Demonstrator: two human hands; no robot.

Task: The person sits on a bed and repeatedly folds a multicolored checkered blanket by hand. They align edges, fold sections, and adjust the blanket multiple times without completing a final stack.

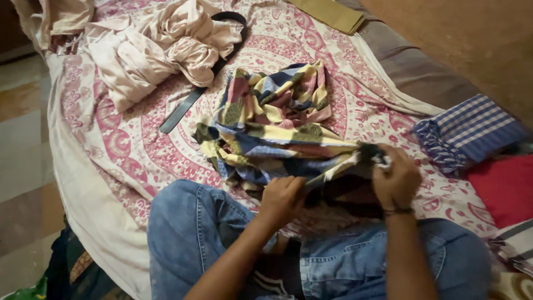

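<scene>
A crumpled patterned cloth (277, 119) in yellow, blue and pink lies on the bed in front of me. My left hand (282, 198) pinches its near edge, fingers closed on the fabric. My right hand (395, 179) grips the same edge further right, where the cloth bunches into a dark fold. The edge is stretched taut between both hands, just above my knees in blue jeans (191, 228).
A pink-and-white printed bedsheet (127, 150) covers the bed. A beige garment heap (161, 47) and a dark belt (186, 105) lie at the far left. A blue checked folded cloth (472, 133) and a red cloth (505, 186) sit at right. Floor lies left.
</scene>
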